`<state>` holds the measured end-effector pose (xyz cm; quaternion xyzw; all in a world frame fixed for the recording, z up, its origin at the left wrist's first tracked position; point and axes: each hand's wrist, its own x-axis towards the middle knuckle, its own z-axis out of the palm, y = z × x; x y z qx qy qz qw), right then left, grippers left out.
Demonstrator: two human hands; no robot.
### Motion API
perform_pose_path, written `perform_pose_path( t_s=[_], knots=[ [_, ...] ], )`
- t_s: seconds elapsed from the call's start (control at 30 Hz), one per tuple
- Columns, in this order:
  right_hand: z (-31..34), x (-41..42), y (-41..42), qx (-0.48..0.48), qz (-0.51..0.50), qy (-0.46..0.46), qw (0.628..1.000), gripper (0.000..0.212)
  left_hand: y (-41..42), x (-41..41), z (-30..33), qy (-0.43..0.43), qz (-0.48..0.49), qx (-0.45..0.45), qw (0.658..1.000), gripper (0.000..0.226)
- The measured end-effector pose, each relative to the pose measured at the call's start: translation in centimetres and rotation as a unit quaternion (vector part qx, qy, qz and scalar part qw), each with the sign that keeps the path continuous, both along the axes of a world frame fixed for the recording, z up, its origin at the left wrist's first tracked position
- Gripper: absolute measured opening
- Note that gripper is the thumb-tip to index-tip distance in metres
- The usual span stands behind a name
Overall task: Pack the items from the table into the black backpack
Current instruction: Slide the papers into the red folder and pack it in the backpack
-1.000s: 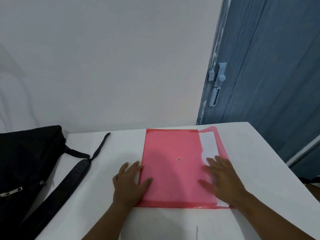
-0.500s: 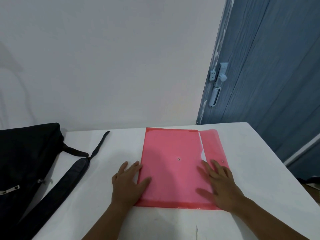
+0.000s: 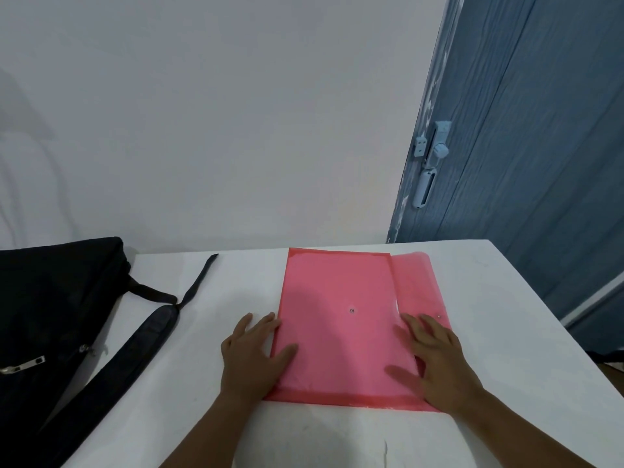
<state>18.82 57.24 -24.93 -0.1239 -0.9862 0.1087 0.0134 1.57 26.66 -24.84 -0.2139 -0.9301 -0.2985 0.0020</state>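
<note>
A pink plastic document folder (image 3: 341, 319) lies flat on the white table (image 3: 216, 332), its flap folded out to the right with a small snap stud showing. My left hand (image 3: 253, 359) rests flat at the folder's left edge, thumb lying on the cover. My right hand (image 3: 435, 359) presses flat on the flap near its stud, fingers straight. The black backpack (image 3: 50, 315) lies at the table's left end, a padded strap (image 3: 135, 346) trailing toward the middle.
A white wall stands behind the table. A blue door (image 3: 526, 146) with a pale latch is at the right, close to the table's far right corner. The table's right edge runs diagonally just beyond the folder.
The white sheet that showed under the flap is now covered by pink. My right hand slid slightly left along the flap. My left hand stayed put.
</note>
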Motion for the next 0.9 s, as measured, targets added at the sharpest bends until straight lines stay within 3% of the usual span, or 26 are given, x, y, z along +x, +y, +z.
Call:
perform_pose_path(
  t_s=[0.17, 0.5, 0.73, 0.9],
  knots=[
    [0.72, -0.40, -0.13, 0.019, 0.000, -0.061, 0.998, 0.102, 0.29, -0.22, 0.14, 0.006, -0.003, -0.014, 1.000, 0.079],
    [-0.06, -0.16, 0.21, -0.046, 0.011, 0.036, 0.998, 0.082, 0.36, -0.24, 0.21, 0.002, 0.002, 0.007, 1.000, 0.079],
    [0.27, -0.53, 0.11, -0.011, -0.005, -0.015, 1.000, 0.095, 0.50, -0.22, 0.54, 0.000, 0.006, 0.002, 1.000, 0.080],
    [-0.08, -0.26, 0.12, -0.041, -0.019, 0.070, 0.997, 0.090, 0.55, -0.10, 0.62, -0.006, 0.003, 0.000, 1.000, 0.079]
  ],
)
